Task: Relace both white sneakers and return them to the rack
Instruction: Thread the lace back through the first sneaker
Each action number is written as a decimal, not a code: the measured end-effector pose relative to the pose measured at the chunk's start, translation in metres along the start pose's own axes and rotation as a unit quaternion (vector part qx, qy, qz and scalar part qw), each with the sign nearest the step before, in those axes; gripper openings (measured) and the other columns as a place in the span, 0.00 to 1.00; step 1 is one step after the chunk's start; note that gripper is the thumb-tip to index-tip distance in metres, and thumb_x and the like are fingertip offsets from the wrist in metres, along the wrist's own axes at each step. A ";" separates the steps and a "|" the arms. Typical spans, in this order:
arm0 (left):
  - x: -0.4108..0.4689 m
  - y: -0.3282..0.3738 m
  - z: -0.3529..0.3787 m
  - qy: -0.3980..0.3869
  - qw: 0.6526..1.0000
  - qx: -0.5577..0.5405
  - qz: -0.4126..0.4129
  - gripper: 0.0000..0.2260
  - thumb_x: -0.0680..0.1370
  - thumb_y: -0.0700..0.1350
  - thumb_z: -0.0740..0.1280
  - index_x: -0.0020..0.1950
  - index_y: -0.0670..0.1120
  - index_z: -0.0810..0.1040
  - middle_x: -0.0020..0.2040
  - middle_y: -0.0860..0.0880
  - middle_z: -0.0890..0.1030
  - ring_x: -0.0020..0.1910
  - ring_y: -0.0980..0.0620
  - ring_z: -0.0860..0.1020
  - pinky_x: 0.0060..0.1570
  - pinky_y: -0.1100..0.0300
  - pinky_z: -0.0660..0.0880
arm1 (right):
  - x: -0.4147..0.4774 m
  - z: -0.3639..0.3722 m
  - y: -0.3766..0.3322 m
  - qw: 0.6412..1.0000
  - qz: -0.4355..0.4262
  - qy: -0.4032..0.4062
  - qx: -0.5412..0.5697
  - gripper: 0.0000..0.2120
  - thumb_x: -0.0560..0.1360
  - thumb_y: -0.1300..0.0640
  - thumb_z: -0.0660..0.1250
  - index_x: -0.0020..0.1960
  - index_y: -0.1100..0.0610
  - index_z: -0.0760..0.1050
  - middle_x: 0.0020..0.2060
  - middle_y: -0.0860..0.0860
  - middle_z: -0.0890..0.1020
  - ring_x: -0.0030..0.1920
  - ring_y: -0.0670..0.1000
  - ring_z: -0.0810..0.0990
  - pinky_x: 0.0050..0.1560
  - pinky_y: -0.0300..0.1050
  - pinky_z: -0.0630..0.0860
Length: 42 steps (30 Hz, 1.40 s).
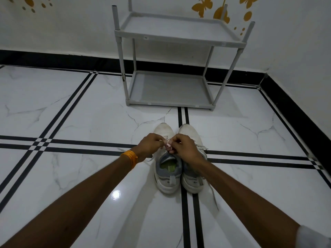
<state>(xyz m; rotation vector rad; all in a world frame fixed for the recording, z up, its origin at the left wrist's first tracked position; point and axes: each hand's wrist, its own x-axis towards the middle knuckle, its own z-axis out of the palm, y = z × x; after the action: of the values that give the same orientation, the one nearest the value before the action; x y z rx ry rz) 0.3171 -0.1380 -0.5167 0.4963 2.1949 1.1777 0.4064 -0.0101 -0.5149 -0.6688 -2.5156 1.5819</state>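
Two white sneakers stand side by side on the floor, toes pointing away from me. The left sneaker (167, 178) has a grey collar and a green insole showing. The right sneaker (192, 181) is partly covered by my right wrist. My left hand (151, 146) and my right hand (185, 149) meet over the left sneaker's tongue, each pinching a white lace (167, 144). A loose lace end (149, 161) trails out under my left wrist. The grey two-shelf rack (170, 102) stands beyond the shoes against the wall, both shelves bare.
The floor (80, 122) is glossy white marble tile with black double stripes. A black skirting (295, 111) runs along the walls, which meet in a corner at the right. Another lace (214, 197) trails from the right sneaker toward me.
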 end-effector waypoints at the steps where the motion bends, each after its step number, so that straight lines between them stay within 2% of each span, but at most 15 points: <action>1: 0.000 0.000 -0.002 -0.022 0.999 -0.038 -0.020 0.11 0.79 0.43 0.64 0.51 0.37 0.83 0.49 0.37 0.81 0.48 0.43 0.78 0.52 0.50 0.78 | -0.001 -0.003 0.000 0.999 0.001 -0.007 0.033 0.04 0.79 0.61 0.65 0.49 0.62 0.76 0.39 0.55 0.84 0.39 0.52 0.85 0.46 0.50 0.84; 4: -0.005 0.007 -0.004 -0.049 0.994 -0.093 -0.041 0.12 0.79 0.40 0.63 0.52 0.33 0.81 0.44 0.38 0.79 0.39 0.48 0.76 0.39 0.62 0.76 | -0.004 -0.011 -0.002 0.997 -0.016 -0.031 0.063 0.06 0.77 0.64 0.66 0.54 0.60 0.75 0.44 0.53 0.81 0.42 0.51 0.83 0.46 0.47 0.83; 8: -0.007 0.011 -0.005 -0.055 0.990 -0.117 -0.065 0.12 0.79 0.41 0.64 0.53 0.34 0.81 0.43 0.40 0.80 0.39 0.49 0.77 0.40 0.62 0.77 | -0.008 -0.011 -0.003 0.973 -0.147 0.012 -0.175 0.19 0.70 0.56 0.74 0.59 0.49 0.75 0.59 0.50 0.75 0.56 0.48 0.75 0.54 0.42 0.76; 10: -0.007 0.011 -0.005 -0.054 0.991 -0.111 -0.058 0.10 0.79 0.40 0.63 0.48 0.35 0.81 0.39 0.42 0.79 0.37 0.50 0.75 0.40 0.62 0.76 | -0.009 -0.010 -0.007 0.926 -0.213 0.040 -0.308 0.16 0.70 0.51 0.74 0.57 0.50 0.77 0.59 0.50 0.75 0.57 0.50 0.72 0.57 0.47 0.73; 14: -0.008 0.012 -0.004 -0.043 0.993 -0.093 -0.052 0.10 0.79 0.40 0.62 0.44 0.38 0.81 0.36 0.44 0.78 0.36 0.50 0.74 0.42 0.60 0.75 | -0.004 -0.008 -0.019 0.854 -0.264 0.026 -0.448 0.11 0.77 0.54 0.67 0.57 0.56 0.77 0.57 0.54 0.79 0.56 0.55 0.74 0.58 0.51 0.70; 20: -0.007 0.013 -0.005 -0.025 0.993 -0.101 -0.058 0.08 0.77 0.38 0.66 0.48 0.37 0.83 0.38 0.45 0.80 0.37 0.51 0.74 0.38 0.62 0.74 | 0.004 -0.016 -0.011 0.818 -0.272 -0.027 -0.506 0.10 0.77 0.61 0.66 0.57 0.61 0.73 0.56 0.59 0.77 0.56 0.57 0.73 0.55 0.50 0.70; 25: -0.008 -0.002 -0.020 0.059 0.985 -0.146 -0.076 0.08 0.74 0.33 0.67 0.50 0.37 0.83 0.41 0.41 0.82 0.33 0.52 0.76 0.31 0.66 0.76 | -0.003 -0.041 0.009 0.822 -0.215 -0.052 -0.525 0.10 0.75 0.64 0.64 0.56 0.62 0.70 0.55 0.60 0.76 0.55 0.59 0.72 0.54 0.50 0.69; 28: -0.012 -0.020 -0.018 0.112 0.994 0.006 -0.019 0.04 0.73 0.37 0.70 0.45 0.43 0.83 0.38 0.43 0.83 0.33 0.51 0.79 0.35 0.62 0.77 | -0.012 -0.046 0.026 0.828 -0.179 -0.056 -0.529 0.12 0.72 0.67 0.64 0.55 0.64 0.72 0.52 0.62 0.77 0.52 0.61 0.74 0.51 0.51 0.70; 31: -0.016 -0.029 -0.011 0.143 0.964 0.199 0.107 0.02 0.73 0.43 0.71 0.44 0.46 0.82 0.35 0.46 0.83 0.33 0.52 0.78 0.39 0.63 0.72 | -0.021 -0.041 0.026 0.839 -0.155 -0.079 -0.516 0.10 0.72 0.63 0.65 0.52 0.64 0.72 0.51 0.64 0.78 0.50 0.62 0.76 0.49 0.51 0.70; 34: -0.021 -0.033 -0.014 0.126 0.957 0.224 0.136 0.05 0.74 0.44 0.72 0.48 0.46 0.82 0.37 0.47 0.84 0.34 0.54 0.77 0.37 0.69 0.68 | -0.014 -0.042 0.019 0.877 -0.124 -0.032 -0.464 0.07 0.79 0.58 0.60 0.43 0.59 0.66 0.43 0.62 0.79 0.40 0.59 0.75 0.40 0.46 0.64; 36: -0.024 -0.033 -0.014 0.133 0.950 0.245 0.140 0.04 0.75 0.43 0.70 0.49 0.45 0.81 0.39 0.46 0.85 0.35 0.53 0.79 0.35 0.72 0.66 | -0.011 -0.040 0.018 0.879 -0.115 -0.020 -0.462 0.06 0.79 0.58 0.59 0.45 0.60 0.67 0.39 0.61 0.77 0.40 0.60 0.76 0.38 0.47 0.62; 37: -0.024 -0.032 -0.013 0.139 0.945 0.259 0.144 0.04 0.75 0.42 0.70 0.49 0.44 0.81 0.40 0.45 0.85 0.37 0.50 0.80 0.36 0.70 0.68 | -0.011 -0.039 0.016 0.864 -0.129 -0.018 -0.487 0.06 0.77 0.59 0.63 0.49 0.62 0.70 0.39 0.60 0.77 0.41 0.61 0.78 0.37 0.48 0.64; 39: -0.024 -0.029 -0.011 0.147 0.936 0.285 0.144 0.05 0.75 0.41 0.69 0.49 0.43 0.80 0.42 0.44 0.85 0.41 0.46 0.81 0.41 0.63 0.73 | -0.013 -0.036 0.017 0.824 -0.115 -0.048 -0.553 0.21 0.66 0.62 0.75 0.56 0.67 0.73 0.39 0.61 0.80 0.39 0.62 0.81 0.34 0.49 0.72; 40: -0.024 -0.028 -0.012 0.148 0.933 0.297 0.138 0.05 0.75 0.41 0.70 0.49 0.43 0.80 0.43 0.43 0.85 0.41 0.45 0.80 0.43 0.60 0.74 | -0.013 -0.037 0.019 0.796 -0.096 -0.065 -0.593 0.29 0.57 0.61 0.81 0.55 0.66 0.76 0.37 0.60 0.81 0.34 0.60 0.81 0.30 0.48 0.74; 42: -0.024 -0.030 -0.016 0.158 0.933 0.305 0.112 0.05 0.73 0.41 0.70 0.47 0.42 0.80 0.42 0.43 0.84 0.38 0.47 0.77 0.42 0.60 0.72 | -0.012 -0.039 0.024 0.784 -0.101 -0.048 -0.610 0.36 0.36 0.55 0.82 0.43 0.61 0.80 0.29 0.56 0.79 0.25 0.55 0.78 0.22 0.42 0.70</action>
<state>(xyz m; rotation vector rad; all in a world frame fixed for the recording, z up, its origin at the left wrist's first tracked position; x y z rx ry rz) 0.3232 -0.1774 -0.5269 0.8802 2.8513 0.6877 0.4370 0.0260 -0.5161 -0.3096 -3.2804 -0.3023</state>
